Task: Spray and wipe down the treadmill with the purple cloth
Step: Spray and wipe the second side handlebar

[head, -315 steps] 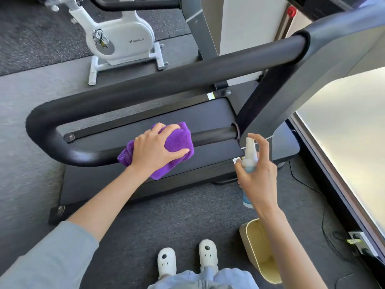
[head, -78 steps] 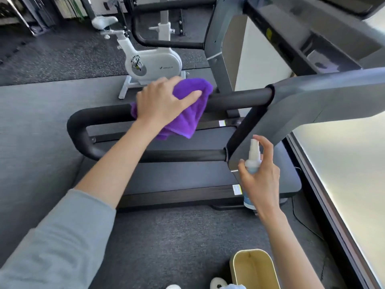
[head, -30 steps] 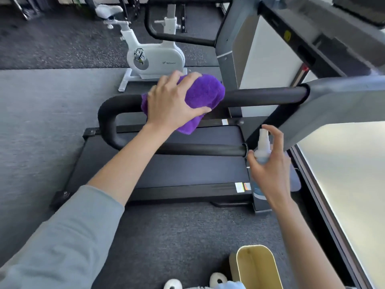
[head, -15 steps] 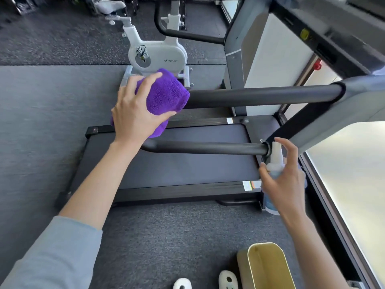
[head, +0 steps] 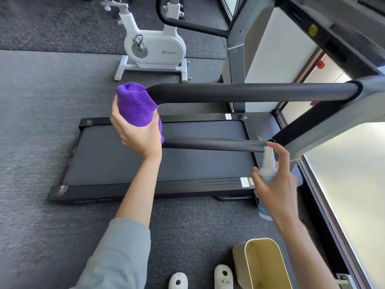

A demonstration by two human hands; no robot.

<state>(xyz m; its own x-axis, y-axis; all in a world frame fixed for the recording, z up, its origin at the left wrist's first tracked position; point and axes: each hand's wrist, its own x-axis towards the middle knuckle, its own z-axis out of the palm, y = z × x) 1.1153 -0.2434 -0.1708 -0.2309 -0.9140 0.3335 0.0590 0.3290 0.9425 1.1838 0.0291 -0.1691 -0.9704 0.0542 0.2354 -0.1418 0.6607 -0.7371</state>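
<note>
The left hand point(head: 138, 135) grips the bunched purple microfibre cloth point(head: 135, 104) around the black padded treadmill handrail's point(head: 250, 92) bend. The right hand point(head: 275, 188) clasps a small clear spray bottle point(head: 267, 165), forefinger on top.

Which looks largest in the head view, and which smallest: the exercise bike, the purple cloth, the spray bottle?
1. exercise bike, though farthest from the camera
2. purple cloth
3. spray bottle, partly hidden by the right hand

The treadmill point(head: 158, 155) lies flat on the grey floor, black belt bare, its padded black handrail point(head: 250, 92) looping out above the deck. The purple cloth point(head: 135, 105) is bunched over the handrail's curved end. The spray bottle point(head: 267, 163), pale and perhaps blue-tinted, stands upright beside the handrail's lower bar.
</note>
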